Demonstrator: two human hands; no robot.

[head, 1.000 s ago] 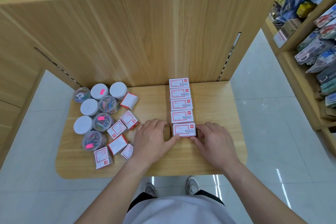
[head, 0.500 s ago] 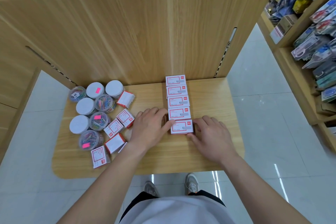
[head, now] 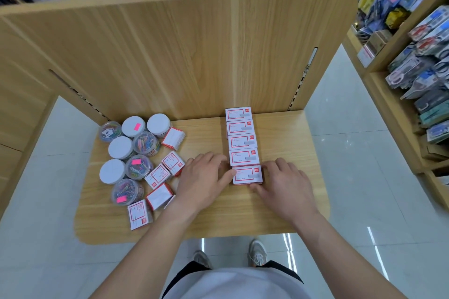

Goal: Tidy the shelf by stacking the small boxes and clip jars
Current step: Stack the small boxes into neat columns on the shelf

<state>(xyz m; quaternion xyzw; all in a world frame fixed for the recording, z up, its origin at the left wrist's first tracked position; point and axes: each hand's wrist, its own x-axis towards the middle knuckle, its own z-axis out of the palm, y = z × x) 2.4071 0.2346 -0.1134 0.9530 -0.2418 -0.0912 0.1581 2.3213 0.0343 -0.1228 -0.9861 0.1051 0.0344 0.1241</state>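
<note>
A straight row of several small white-and-red boxes (head: pixel 241 141) runs from the back panel toward me on the wooden shelf (head: pixel 279 211). The nearest box (head: pixel 247 175) lies between my hands. My left hand (head: pixel 202 182) presses its fingertips against that box's left side. My right hand (head: pixel 283 183) touches its right side and front corner. Several loose boxes (head: pixel 161 175) lie scattered left of my left hand, at odd angles. Beyond them stands a cluster of round clip jars (head: pixel 132 153), some with white lids, some showing coloured clips.
A tall wooden back panel (head: pixel 182 56) closes the shelf behind the row. Store racks with packaged goods (head: pixel 418 56) stand to the right across a tiled aisle. The shelf's front edge is just below my wrists.
Both hands stay on either side of the nearest box, which sits a little closer to the box behind it. The view has shifted slightly.
</note>
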